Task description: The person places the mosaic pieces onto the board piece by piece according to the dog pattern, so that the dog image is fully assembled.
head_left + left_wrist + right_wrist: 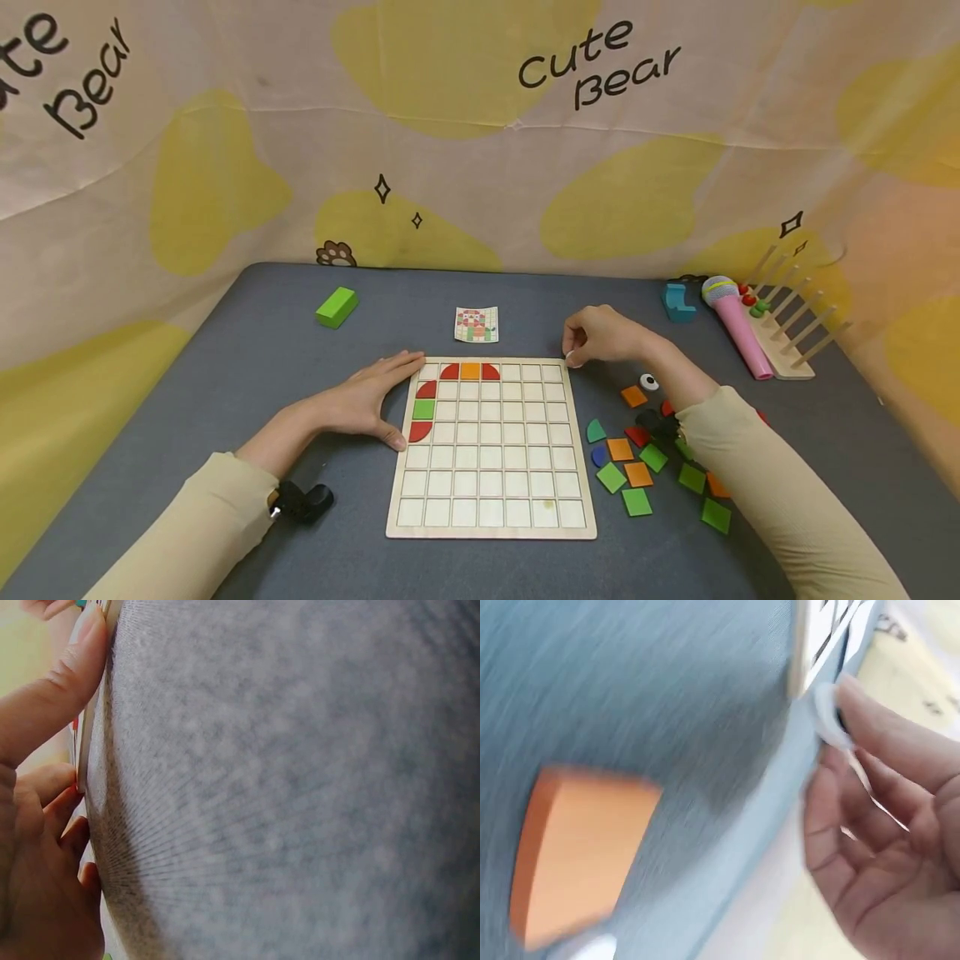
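A wooden grid board (491, 532) lies flat on the table. Red quarter-round pieces (421, 431), an orange square (470, 372) and a green square (423, 409) fill cells along its top row and left column. My left hand (360, 398) rests at the board's left edge, thumb and fingers spread; in the left wrist view the thumb (81, 664) touches the rim. By the top right corner my right hand (600, 333) pinches a small white round piece (827, 714) between thumb and fingers. A printed pattern card (476, 325) lies behind the board.
Right of the board are scattered green squares (637, 502), orange squares (638, 475) and a round eye piece (648, 382), some under the right forearm. Farther back stand a pink microphone (742, 333), a pegged wooden stand (795, 367), a teal block (678, 302) and a green block (337, 307).
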{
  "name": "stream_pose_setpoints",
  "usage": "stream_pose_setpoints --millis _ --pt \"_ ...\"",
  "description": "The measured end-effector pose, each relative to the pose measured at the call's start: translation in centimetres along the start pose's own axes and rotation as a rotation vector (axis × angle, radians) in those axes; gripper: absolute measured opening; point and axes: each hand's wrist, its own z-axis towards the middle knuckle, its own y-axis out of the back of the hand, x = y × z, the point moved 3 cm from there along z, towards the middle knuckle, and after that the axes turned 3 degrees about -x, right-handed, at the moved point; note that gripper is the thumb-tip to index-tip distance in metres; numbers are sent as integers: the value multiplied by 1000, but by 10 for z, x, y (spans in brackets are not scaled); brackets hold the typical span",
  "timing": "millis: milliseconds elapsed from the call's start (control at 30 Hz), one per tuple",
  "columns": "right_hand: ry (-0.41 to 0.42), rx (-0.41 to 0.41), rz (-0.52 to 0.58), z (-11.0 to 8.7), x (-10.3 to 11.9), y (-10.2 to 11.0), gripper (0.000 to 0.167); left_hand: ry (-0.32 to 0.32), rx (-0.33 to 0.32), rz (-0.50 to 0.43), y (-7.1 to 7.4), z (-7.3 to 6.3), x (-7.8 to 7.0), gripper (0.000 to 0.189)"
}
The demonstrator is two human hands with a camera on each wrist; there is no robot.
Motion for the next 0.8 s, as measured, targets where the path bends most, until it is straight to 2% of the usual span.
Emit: stream_pose_setpoints --millis 133,233,533,800 --pt "33 -99 93 6 19 -5 8 1 2 2 0 0 0 121" --pt "35 -128 184 11 33 -12 8 -1 2 6 0 0 0 121" --pt "13 -79 432 27 65 -38 15 -3 6 6 1 1 -1 122" --pt "-60 -47 513 43 86 -57 11 -3 11 3 0 1 -1 122"
